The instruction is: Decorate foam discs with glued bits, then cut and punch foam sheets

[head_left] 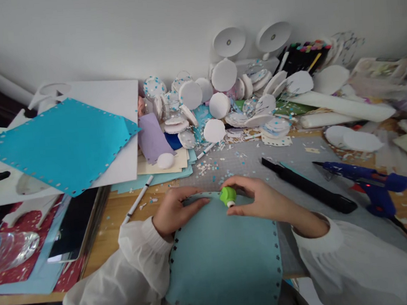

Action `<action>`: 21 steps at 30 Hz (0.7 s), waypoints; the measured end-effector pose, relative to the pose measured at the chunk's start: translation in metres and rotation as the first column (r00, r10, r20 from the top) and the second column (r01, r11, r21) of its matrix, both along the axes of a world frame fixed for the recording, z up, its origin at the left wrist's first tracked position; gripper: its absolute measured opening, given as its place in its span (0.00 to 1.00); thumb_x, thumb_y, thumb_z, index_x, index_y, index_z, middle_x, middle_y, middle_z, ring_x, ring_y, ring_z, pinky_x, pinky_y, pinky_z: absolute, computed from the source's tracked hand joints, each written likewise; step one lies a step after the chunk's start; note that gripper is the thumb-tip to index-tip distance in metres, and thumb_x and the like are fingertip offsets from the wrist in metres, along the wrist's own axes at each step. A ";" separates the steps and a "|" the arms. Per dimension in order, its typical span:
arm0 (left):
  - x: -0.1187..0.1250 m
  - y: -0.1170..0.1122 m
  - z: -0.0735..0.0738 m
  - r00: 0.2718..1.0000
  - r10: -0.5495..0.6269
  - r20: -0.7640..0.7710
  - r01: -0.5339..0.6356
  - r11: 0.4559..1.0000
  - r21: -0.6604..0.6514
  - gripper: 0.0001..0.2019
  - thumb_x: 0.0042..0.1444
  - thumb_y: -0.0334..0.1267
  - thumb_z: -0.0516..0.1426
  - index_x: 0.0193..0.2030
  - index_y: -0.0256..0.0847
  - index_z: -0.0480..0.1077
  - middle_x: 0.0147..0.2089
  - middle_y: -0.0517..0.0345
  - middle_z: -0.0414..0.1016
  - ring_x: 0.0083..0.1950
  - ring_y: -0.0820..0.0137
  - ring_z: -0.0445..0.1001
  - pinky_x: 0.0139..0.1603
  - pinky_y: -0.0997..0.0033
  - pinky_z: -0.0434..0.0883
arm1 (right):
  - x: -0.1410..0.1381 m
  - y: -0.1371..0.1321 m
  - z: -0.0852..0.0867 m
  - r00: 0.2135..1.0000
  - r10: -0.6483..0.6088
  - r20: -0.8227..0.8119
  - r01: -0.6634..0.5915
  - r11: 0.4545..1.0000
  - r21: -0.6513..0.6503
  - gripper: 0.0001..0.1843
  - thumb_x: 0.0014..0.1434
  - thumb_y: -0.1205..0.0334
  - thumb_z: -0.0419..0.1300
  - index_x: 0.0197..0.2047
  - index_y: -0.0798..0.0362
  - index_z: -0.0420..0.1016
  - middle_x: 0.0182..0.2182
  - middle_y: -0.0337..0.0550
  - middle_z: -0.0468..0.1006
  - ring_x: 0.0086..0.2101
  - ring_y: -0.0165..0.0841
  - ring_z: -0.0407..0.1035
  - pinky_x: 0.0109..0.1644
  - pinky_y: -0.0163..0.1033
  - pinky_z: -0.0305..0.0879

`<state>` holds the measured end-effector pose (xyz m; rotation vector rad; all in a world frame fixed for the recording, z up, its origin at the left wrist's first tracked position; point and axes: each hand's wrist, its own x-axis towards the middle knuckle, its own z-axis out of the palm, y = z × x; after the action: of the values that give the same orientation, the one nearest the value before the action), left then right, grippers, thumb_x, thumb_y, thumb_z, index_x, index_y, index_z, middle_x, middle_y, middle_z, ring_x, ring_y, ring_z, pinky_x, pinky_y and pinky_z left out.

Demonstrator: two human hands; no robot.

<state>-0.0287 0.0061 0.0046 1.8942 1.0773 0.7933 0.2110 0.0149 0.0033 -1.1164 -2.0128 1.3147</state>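
A pale teal sheet of paper lies in front of me, with small flower-shaped holes along its side and near edges. My left hand pinches its far left edge between thumb and fingers. At the far edge, right of the middle, my right hand grips a small green craft hole punch with a white button. The punch sits on the paper's edge, my thumb on its near side and fingers on its far side. Tiny paper bits are scattered on the grey cutting mat just beyond.
A bright blue punched sheet rests on white board at the left, near a phone and a plastic bottle. White discs are heaped at the back. Right lie a black cutter knife and a blue glue gun.
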 end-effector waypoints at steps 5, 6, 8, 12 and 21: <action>0.001 0.000 -0.002 1.000 0.000 0.007 -0.001 1.000 0.028 0.06 0.58 0.35 0.59 0.37 0.37 0.77 0.34 0.56 0.81 0.34 0.70 0.78 0.35 0.77 0.72 | -0.001 0.001 0.000 0.999 -0.044 -0.008 0.044 0.998 -0.039 0.21 0.49 0.56 0.68 0.46 0.50 0.72 0.42 0.44 0.77 0.43 0.37 0.72 0.49 0.42 0.70; 0.001 -0.001 -0.003 1.000 -0.002 0.013 0.001 0.999 0.032 0.06 0.58 0.35 0.59 0.38 0.37 0.77 0.35 0.56 0.82 0.35 0.70 0.79 0.36 0.77 0.72 | -0.001 0.001 0.000 0.999 -0.045 -0.005 0.045 0.998 -0.040 0.20 0.49 0.56 0.68 0.46 0.50 0.73 0.42 0.44 0.77 0.43 0.37 0.73 0.50 0.42 0.70; 0.001 -0.001 -0.004 1.000 -0.009 0.019 0.008 0.999 0.035 0.06 0.58 0.35 0.59 0.39 0.38 0.78 0.36 0.56 0.82 0.37 0.69 0.79 0.39 0.76 0.73 | -0.001 0.000 0.000 0.999 -0.044 0.012 0.045 0.999 -0.030 0.20 0.50 0.55 0.68 0.45 0.50 0.73 0.43 0.44 0.78 0.43 0.37 0.72 0.50 0.42 0.70; 0.001 -0.001 -0.006 1.000 -0.020 0.011 0.020 0.999 0.041 0.07 0.59 0.36 0.58 0.40 0.39 0.78 0.37 0.56 0.82 0.37 0.69 0.79 0.40 0.75 0.74 | -0.001 0.000 -0.002 0.998 -0.039 0.039 0.040 0.999 -0.009 0.19 0.51 0.55 0.67 0.46 0.50 0.73 0.44 0.45 0.77 0.44 0.38 0.72 0.51 0.43 0.69; 0.000 -0.001 -0.006 1.000 0.001 0.017 -0.002 0.999 0.044 0.07 0.58 0.35 0.59 0.41 0.39 0.77 0.38 0.56 0.82 0.38 0.69 0.79 0.40 0.75 0.74 | -0.001 0.000 0.000 0.997 -0.031 0.077 0.026 0.997 0.069 0.29 0.55 0.53 0.64 0.59 0.45 0.64 0.54 0.46 0.70 0.49 0.38 0.68 0.54 0.45 0.66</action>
<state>-0.0288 0.0052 -0.0014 1.9202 1.0586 0.8388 0.2104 0.0146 0.0030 -1.1771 -2.0735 1.1971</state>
